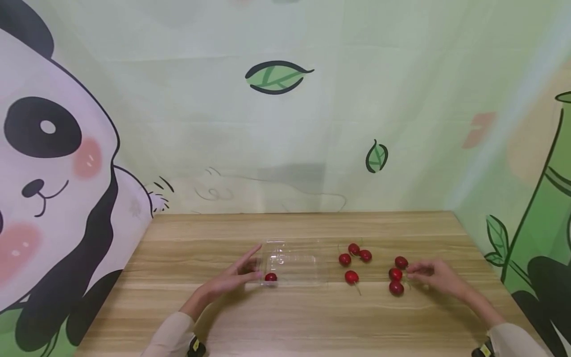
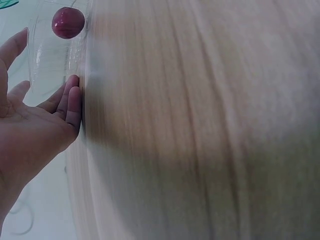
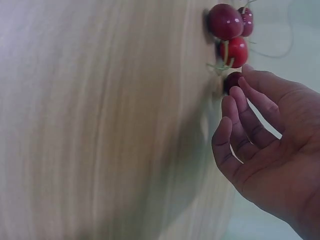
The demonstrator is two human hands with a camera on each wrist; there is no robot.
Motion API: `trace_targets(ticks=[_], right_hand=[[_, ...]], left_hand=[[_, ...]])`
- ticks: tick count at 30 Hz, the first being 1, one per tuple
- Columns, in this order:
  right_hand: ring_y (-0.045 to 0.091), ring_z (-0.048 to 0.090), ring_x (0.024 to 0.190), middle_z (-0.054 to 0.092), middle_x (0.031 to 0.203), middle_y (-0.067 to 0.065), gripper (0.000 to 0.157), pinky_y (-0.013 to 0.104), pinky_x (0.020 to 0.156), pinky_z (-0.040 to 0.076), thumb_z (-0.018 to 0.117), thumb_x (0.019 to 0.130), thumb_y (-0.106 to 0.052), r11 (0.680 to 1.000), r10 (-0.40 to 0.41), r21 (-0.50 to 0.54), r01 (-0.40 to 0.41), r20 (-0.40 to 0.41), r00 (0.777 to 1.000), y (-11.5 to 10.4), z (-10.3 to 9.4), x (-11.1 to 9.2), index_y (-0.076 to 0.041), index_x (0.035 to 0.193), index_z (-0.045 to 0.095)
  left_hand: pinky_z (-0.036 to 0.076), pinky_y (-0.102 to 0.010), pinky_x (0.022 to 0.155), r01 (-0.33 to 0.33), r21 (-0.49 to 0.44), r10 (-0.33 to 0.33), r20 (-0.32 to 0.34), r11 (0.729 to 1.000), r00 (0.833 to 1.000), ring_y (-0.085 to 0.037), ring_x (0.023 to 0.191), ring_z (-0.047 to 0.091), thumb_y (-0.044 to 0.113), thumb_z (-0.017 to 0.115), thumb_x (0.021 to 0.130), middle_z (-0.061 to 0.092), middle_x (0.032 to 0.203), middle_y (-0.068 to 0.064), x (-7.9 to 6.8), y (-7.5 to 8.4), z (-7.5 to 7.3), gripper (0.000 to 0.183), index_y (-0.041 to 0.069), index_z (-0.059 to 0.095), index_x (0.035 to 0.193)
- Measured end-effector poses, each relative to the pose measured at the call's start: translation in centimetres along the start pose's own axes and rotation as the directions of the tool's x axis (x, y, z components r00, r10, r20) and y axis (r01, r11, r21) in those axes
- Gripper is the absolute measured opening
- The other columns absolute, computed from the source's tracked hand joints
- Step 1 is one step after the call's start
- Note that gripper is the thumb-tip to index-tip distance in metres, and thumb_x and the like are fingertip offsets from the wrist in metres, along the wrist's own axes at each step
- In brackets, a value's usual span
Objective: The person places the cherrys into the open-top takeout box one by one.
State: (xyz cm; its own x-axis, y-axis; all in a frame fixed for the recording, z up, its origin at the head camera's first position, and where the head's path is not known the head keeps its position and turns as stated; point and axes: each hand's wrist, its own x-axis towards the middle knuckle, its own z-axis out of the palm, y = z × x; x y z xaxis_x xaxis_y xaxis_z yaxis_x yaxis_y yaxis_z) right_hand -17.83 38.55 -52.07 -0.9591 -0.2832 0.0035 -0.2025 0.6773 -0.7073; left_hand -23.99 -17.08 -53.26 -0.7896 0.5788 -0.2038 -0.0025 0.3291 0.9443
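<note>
A clear plastic box (image 1: 296, 267) lies on the table with a single dark red cherry (image 1: 270, 277) in its near left corner. My left hand (image 1: 234, 275) is at the box's left side, its fingers spread and fairly straight; the left wrist view shows the cherry (image 2: 68, 23) beyond the fingertips. On the right, my right hand (image 1: 437, 277) reaches to a row of cherries (image 1: 395, 274), with loosely bent fingers. In the right wrist view its fingertips (image 3: 247, 70) are beside a dark cherry (image 3: 232, 82), partly hidden behind them; no cherry shows within the hand.
Several more cherries, some with green stems, lie between the box and the right hand, among them one cherry (image 1: 351, 277) nearest the front. The wooden table (image 1: 285, 322) ends at the back against a printed cloth (image 1: 200, 99) with a panda and leaves.
</note>
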Motion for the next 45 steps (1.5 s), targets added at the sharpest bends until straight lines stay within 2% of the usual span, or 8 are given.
trace_targets(ticks=[5,10,16,24,32,38,41,45], right_hand=[[-0.002,0.065,0.080,0.076,0.104,0.021,0.025,0.023,0.063,0.056,0.071,0.095,-0.015,0.998,0.044,0.038,-0.045,0.022,0.999,0.4,0.6,0.0,0.005,0.109,0.073],[-0.001,0.066,0.081,0.077,0.105,0.020,0.025,0.023,0.064,0.056,0.071,0.096,-0.017,0.999,0.047,0.010,-0.047,0.020,0.999,0.5,1.0,0.2,0.004,0.108,0.074],[0.003,0.066,0.081,0.077,0.102,0.016,0.026,0.021,0.066,0.055,0.074,0.093,-0.019,0.994,0.106,-0.029,-0.106,0.016,0.994,0.4,1.4,0.7,0.002,0.107,0.075],[0.001,0.060,0.078,0.077,0.095,0.011,0.019,0.020,0.066,0.050,0.072,0.093,-0.015,0.996,0.080,-0.041,-0.079,0.002,0.997,0.4,1.6,1.0,0.002,0.102,0.075],[0.003,0.066,0.086,0.079,0.095,0.006,0.013,0.020,0.076,0.052,0.074,0.092,-0.016,0.993,0.074,-0.091,-0.077,-0.032,0.997,0.7,1.5,0.9,-0.005,0.098,0.078],[0.000,0.061,0.080,0.078,0.096,0.008,0.014,0.020,0.068,0.052,0.073,0.093,-0.016,0.995,0.077,-0.062,-0.078,-0.028,0.997,0.7,1.5,0.9,-0.004,0.099,0.077],[0.002,0.059,0.072,0.077,0.097,0.012,0.017,0.022,0.061,0.051,0.071,0.094,-0.015,0.995,0.094,-0.032,-0.095,-0.020,0.995,0.5,1.4,0.8,-0.001,0.101,0.076],[0.005,0.059,0.068,0.077,0.098,0.013,0.018,0.022,0.058,0.052,0.071,0.094,-0.015,0.991,0.129,-0.017,-0.129,-0.017,0.992,0.3,1.2,0.8,0.000,0.103,0.075]], left_hand=[[0.022,-0.069,0.121,0.005,-0.004,-0.005,-0.005,1.000,1.000,-0.044,0.150,0.030,0.030,0.064,0.101,0.027,0.166,-0.022,0.0,-0.1,0.0,0.085,0.027,0.008,0.166],[0.024,-0.067,0.121,-0.001,0.003,0.001,-0.010,1.000,1.000,-0.044,0.149,0.032,0.029,0.063,0.102,0.027,0.166,-0.023,0.0,0.0,0.0,0.084,0.027,0.008,0.166],[0.023,-0.068,0.120,0.000,-0.001,0.000,-0.009,1.000,1.000,-0.045,0.150,0.031,0.031,0.064,0.101,0.027,0.166,-0.023,-0.1,-0.1,0.0,0.085,0.027,0.008,0.166],[0.023,-0.068,0.121,0.004,-0.011,-0.004,-0.015,1.000,1.000,-0.044,0.150,0.031,0.030,0.064,0.101,0.027,0.166,-0.022,-0.1,-0.3,0.0,0.085,0.029,0.009,0.166],[0.024,-0.069,0.120,0.004,0.004,-0.004,-0.013,1.000,1.000,-0.044,0.150,0.031,0.031,0.064,0.101,0.027,0.166,-0.022,0.0,-0.1,0.1,0.085,0.027,0.008,0.166],[0.023,-0.068,0.121,0.015,-0.008,-0.015,-0.018,1.000,1.000,-0.043,0.150,0.031,0.029,0.064,0.101,0.028,0.166,-0.021,0.1,-0.3,0.1,0.084,0.031,0.010,0.166],[0.023,-0.068,0.121,0.017,-0.007,-0.017,-0.016,1.000,1.000,-0.042,0.150,0.032,0.030,0.064,0.101,0.028,0.166,-0.020,0.2,-0.4,0.1,0.084,0.033,0.010,0.165],[0.024,-0.068,0.120,0.010,-0.005,-0.010,-0.011,1.000,1.000,-0.043,0.149,0.032,0.031,0.064,0.101,0.028,0.166,-0.021,0.3,-0.5,0.0,0.084,0.031,0.010,0.165]])
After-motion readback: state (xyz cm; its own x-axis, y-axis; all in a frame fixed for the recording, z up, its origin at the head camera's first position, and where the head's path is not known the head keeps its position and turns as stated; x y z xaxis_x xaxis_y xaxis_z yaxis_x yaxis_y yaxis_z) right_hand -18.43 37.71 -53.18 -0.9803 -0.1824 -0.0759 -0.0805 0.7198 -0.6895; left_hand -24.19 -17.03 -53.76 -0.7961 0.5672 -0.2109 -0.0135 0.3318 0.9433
